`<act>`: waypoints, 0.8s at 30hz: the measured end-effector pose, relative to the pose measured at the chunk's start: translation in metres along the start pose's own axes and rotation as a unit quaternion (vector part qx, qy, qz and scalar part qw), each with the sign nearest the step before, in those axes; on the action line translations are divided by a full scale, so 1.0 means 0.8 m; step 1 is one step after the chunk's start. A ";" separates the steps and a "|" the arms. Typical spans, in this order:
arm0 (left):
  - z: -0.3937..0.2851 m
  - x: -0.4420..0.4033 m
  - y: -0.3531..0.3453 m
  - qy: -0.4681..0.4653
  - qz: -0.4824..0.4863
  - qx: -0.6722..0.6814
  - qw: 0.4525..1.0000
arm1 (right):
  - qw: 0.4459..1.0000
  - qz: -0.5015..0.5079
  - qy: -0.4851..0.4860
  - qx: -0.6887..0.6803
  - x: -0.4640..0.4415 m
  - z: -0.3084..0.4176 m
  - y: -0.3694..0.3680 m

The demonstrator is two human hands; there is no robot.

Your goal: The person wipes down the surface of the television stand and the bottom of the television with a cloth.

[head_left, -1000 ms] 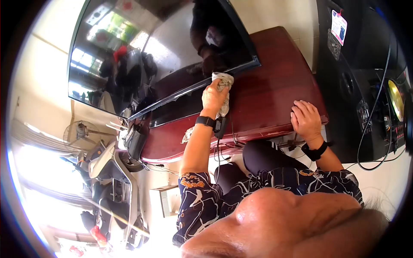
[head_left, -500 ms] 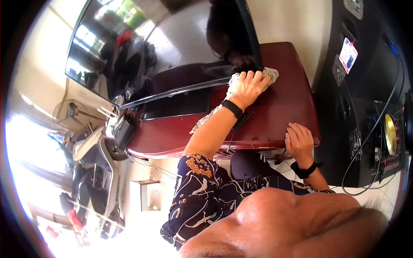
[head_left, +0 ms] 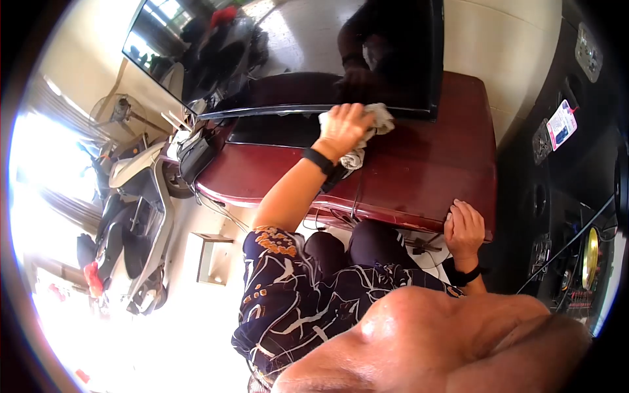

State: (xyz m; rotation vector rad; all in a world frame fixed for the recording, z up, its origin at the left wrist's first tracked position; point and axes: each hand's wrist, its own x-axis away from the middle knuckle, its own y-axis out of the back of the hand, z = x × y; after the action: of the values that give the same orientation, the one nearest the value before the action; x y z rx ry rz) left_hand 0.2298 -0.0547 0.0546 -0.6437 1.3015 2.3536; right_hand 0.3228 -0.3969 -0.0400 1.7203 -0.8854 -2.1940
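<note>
Your left hand (head_left: 344, 132) has slid left from the television's (head_left: 295, 72) lower right corner; its fingers curl over the cloth (head_left: 379, 118) at the lower edge, bunched probably for grip. Your right hand (head_left: 464, 227) rests on the bench's (head_left: 426, 177) near edge, fingers loosely bent, holding nothing visible, apparently bracing you.

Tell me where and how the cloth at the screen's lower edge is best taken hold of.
Probably by its bunched part, from above and the person's near side, palm down, much as the left grip has it. The cloth is crumpled, so its thick folds likely give more to hold than a single edge, and the screen blocks its far side.
</note>
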 end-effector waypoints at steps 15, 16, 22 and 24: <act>0.070 0.229 0.040 0.394 0.107 0.033 0.912 | 0.999 0.011 -0.010 0.031 -0.001 0.006 -0.008; 0.061 0.221 0.054 0.383 0.122 0.046 0.914 | 0.999 0.014 -0.004 0.031 -0.001 0.006 -0.008; 0.043 0.216 0.091 0.365 0.167 0.094 0.911 | 0.998 0.007 0.000 0.058 0.000 0.004 -0.014; 0.036 0.218 0.104 0.321 0.167 0.128 0.923 | 0.998 0.001 0.000 0.064 0.001 0.005 -0.016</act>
State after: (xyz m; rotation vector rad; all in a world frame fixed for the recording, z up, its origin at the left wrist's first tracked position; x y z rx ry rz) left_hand 0.0362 -0.0544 0.0287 -1.2592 2.1030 2.2305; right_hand 0.3212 -0.3860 -0.0471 1.7737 -1.0493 -2.1794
